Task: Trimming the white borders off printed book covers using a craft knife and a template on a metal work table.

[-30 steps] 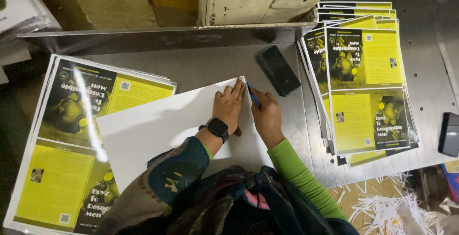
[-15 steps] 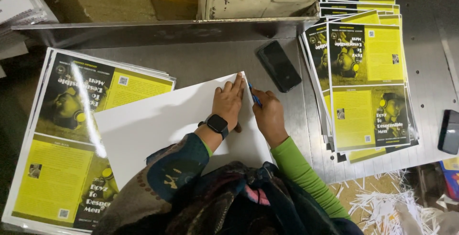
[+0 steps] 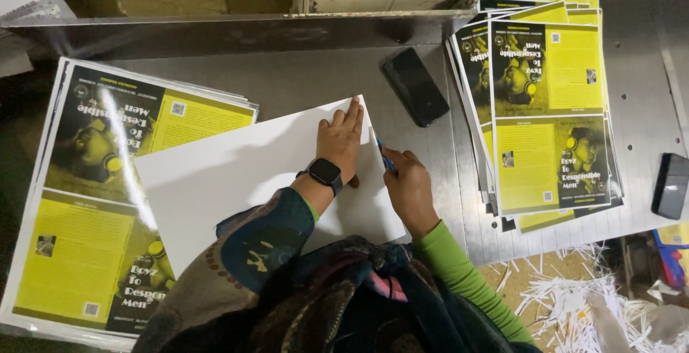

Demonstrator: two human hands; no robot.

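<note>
A large white sheet (image 3: 237, 173) lies face down on the grey metal table (image 3: 308, 80), partly over the left stack. My left hand (image 3: 343, 137), with a black watch at the wrist, presses flat on the sheet near its far right corner. My right hand (image 3: 409, 184) rests on the sheet's right edge and grips a thin blue tool (image 3: 385, 156), pen or blade I cannot tell, with its tip against the sheet beside my left hand.
A stack of yellow and black printed covers (image 3: 93, 202) lies at the left, a second fanned stack (image 3: 549, 109) at the right. A black phone (image 3: 415, 86) lies between them, another dark phone (image 3: 671, 186) at the right edge. Paper trimmings (image 3: 567, 303) litter the floor.
Both hands stay in place on the white sheet. The view has shifted only slightly.
</note>
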